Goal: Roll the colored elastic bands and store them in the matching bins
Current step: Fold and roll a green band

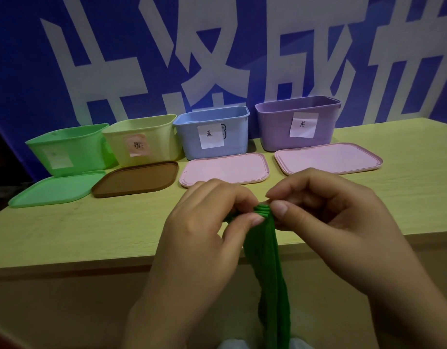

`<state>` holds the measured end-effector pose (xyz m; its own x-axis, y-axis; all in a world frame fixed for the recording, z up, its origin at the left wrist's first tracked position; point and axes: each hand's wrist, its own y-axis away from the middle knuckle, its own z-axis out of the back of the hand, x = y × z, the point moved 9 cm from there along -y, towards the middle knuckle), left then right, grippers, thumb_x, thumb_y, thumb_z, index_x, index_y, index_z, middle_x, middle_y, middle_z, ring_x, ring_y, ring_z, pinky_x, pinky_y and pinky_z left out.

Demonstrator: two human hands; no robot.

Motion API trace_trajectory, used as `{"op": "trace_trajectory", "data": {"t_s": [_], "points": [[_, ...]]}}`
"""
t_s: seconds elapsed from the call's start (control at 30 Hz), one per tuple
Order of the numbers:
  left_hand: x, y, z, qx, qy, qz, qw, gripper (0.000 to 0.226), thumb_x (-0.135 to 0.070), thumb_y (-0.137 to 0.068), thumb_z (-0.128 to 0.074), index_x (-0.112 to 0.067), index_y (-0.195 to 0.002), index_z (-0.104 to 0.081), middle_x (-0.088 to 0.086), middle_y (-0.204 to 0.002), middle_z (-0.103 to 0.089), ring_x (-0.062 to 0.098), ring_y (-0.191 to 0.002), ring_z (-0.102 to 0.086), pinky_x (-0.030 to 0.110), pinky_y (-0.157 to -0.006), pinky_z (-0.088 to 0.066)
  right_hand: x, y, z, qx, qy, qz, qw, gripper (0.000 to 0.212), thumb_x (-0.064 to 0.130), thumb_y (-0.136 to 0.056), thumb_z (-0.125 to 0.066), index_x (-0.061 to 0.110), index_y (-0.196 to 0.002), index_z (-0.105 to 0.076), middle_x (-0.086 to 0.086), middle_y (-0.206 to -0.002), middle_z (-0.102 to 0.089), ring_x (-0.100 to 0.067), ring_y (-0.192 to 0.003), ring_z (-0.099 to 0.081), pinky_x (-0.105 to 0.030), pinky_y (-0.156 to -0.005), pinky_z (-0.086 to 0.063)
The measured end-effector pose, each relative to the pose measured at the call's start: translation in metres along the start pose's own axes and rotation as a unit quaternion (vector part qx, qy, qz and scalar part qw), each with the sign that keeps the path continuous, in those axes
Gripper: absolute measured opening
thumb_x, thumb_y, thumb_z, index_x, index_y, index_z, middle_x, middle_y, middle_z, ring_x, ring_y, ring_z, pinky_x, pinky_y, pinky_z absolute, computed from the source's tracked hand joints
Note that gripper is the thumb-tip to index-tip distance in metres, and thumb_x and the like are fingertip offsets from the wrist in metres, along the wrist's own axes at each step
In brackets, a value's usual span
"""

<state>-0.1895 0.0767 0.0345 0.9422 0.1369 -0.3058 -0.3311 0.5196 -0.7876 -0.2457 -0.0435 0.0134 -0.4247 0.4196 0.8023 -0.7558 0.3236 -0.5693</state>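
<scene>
Low in the centre of the frame, a green elastic band [265, 260] hangs down from the two hands, past the front edge of the counter [91, 227], and out of view at the bottom. Its top end is gathered into a small stack of tight turns, held just above the counter edge between both hands.

The left hand [199, 222] pinches the left side of that stack, thumb pressed against curled fingers [242, 197]; the right hand [325, 210] pinches the right side the same way, thumb tip flat on the roll. Both are closed on the band, with nothing else in them.

The step in hand looks like the rolling itself, barely begun, since most of the band hangs loose. To do it well, each turn should probably stay flat and square over the last, with steady tension on the hanging length so the roll does not spring open or skew.

Farther back, four lids lie flat on the counter, and behind them stand four open bins. The green bin [68, 147], at the left of the frame, is the likely home for this band; a yellow bin [144, 139], blue bin [212, 132] and purple bin [298, 122] run rightward, before a blue wall [21, 71] with large white characters.
</scene>
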Motion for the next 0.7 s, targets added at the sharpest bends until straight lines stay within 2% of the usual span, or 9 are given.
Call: {"op": "trace_trajectory", "data": {"t_s": [0.1,0.23,0.33,0.47,0.57,0.63,0.7], "points": [[-0.001,0.0,-0.001,0.005,0.0,0.001,1.0,0.01,-0.029,-0.08,-0.06,-0.02,-0.081,-0.062,-0.011,-0.077,-0.059,0.007,-0.077,-0.054,0.022,-0.067,-0.042,-0.005,0.001,0.002,0.0,-0.04,-0.031,0.999,0.009,0.017,-0.076,-0.068,0.016,-0.086,-0.067,-0.003,-0.072,-0.071,-0.013,-0.072,-0.07,-0.023,-0.067,-0.057],[-0.002,-0.001,-0.001,0.006,0.007,-0.013,1.0,0.007,-0.026,-0.08,-0.062,-0.02,-0.08,-0.063,-0.014,-0.078,-0.056,0.008,-0.076,-0.053,0.022,-0.067,-0.042,-0.01,0.0,0.003,-0.002,-0.054,-0.048,0.997,0.01,0.007,-0.08,-0.068,0.016,-0.084,-0.068,-0.009,-0.072,-0.07,-0.017,-0.071,-0.07,-0.029,-0.069,-0.058],[-0.003,-0.001,-0.002,0.01,0.009,-0.015,1.0,0.007,-0.026,-0.08,-0.062,-0.02,-0.081,-0.065,-0.014,-0.079,-0.056,0.006,-0.077,-0.053,0.021,-0.068,-0.042,-0.01,-0.001,0.004,-0.003,-0.045,-0.049,0.998,0.011,0.006,-0.076,-0.068,0.015,-0.083,-0.067,-0.008,-0.071,-0.07,-0.016,-0.069,-0.07,-0.028,-0.068,-0.058],[-0.003,-0.001,-0.002,0.018,0.012,-0.02,1.0,0.004,-0.026,-0.08,-0.063,-0.022,-0.081,-0.064,-0.016,-0.08,-0.055,0.004,-0.078,-0.052,0.02,-0.069,-0.042,-0.007,-0.001,0.003,-0.001,-0.052,-0.048,0.998,0.015,0.019,-0.069,-0.067,0.015,-0.083,-0.067,-0.007,-0.069,-0.07,-0.015,-0.067,-0.07,-0.024,-0.065,-0.057],[-0.005,-0.002,-0.004,0.022,0.008,-0.029,0.999,0.005,-0.025,-0.08,-0.063,-0.02,-0.078,-0.065,-0.016,-0.079,-0.055,0.004,-0.077,-0.051,0.022,-0.069,-0.042,-0.009,-0.001,0.004,0.001,-0.052,-0.045,0.998,0.009,0.008,-0.074,-0.068,0.014,-0.08,-0.066,-0.007,-0.067,-0.069,-0.015,-0.065,-0.069,-0.023,-0.064,-0.057],[-0.007,-0.001,-0.005,0.016,0.008,-0.039,0.999,0.006,-0.022,-0.08,-0.063,-0.018,-0.077,-0.066,-0.012,-0.079,-0.057,0.008,-0.078,-0.053,0.025,-0.069,-0.043,-0.012,-0.002,0.005,-0.007,-0.057,-0.04,0.998,0.014,0.001,-0.077,-0.068,0.015,-0.079,-0.066,-0.007,-0.067,-0.069,-0.015,-0.064,-0.069,-0.023,-0.062,-0.056],[-0.007,-0.001,-0.004,0.003,0.016,-0.043,0.999,0.003,-0.019,-0.08,-0.064,-0.018,-0.079,-0.065,-0.01,-0.082,-0.056,0.011,-0.08,-0.054,0.027,-0.069,-0.043,-0.014,-0.003,0.006,-0.018,-0.063,-0.03,0.997,0.015,0.004,-0.078,-0.07,0.019,-0.078,-0.066,-0.005,-0.07,-0.07,-0.014,-0.065,-0.069,-0.023,-0.061,-0.056]]}}
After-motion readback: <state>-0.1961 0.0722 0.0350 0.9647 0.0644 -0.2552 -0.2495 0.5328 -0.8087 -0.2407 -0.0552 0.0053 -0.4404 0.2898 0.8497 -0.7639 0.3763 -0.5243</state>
